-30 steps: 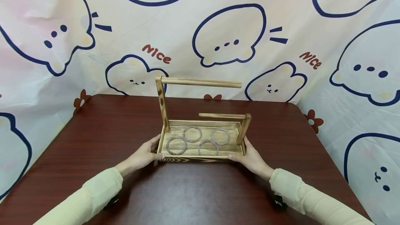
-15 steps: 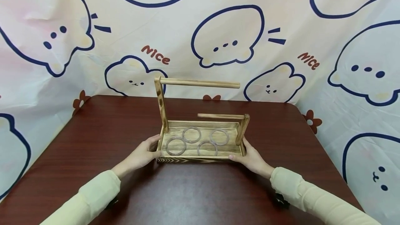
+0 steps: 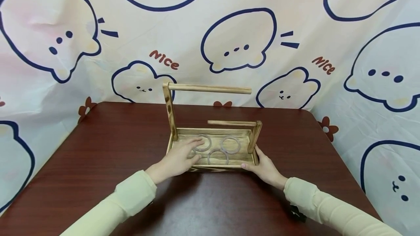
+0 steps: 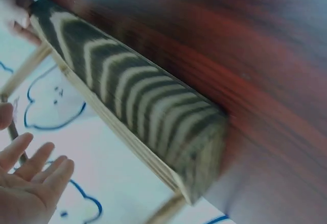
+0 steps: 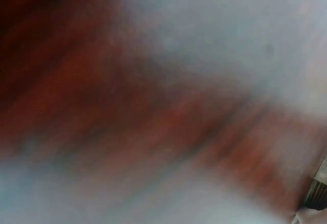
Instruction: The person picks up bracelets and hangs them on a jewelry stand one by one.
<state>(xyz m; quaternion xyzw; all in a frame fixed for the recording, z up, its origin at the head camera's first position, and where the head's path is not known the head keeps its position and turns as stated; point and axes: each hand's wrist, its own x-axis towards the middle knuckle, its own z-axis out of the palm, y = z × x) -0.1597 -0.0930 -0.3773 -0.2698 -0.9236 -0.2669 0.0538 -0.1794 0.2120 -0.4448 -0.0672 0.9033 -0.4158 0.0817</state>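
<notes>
Right hand (image 3: 264,169) grips right end of wooden tray (image 3: 218,169); left hand (image 3: 177,157), fingers (image 4: 57,180) spread, lies over rings (image 3: 211,143), apparently for picking, next needing a pinch.

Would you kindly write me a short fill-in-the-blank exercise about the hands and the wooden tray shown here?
1. While the person's left hand is over the translucent greyish round rings in the light-brown rectangular wooden tray, the gripping hand on its rim is the ____ one.
2. In the head view, the taller light-brown wooden post stands at the tray's ____ end.
3. The long round wooden rod sits ____ than the short round wooden rod.

Missing words: right; left; higher.
</notes>
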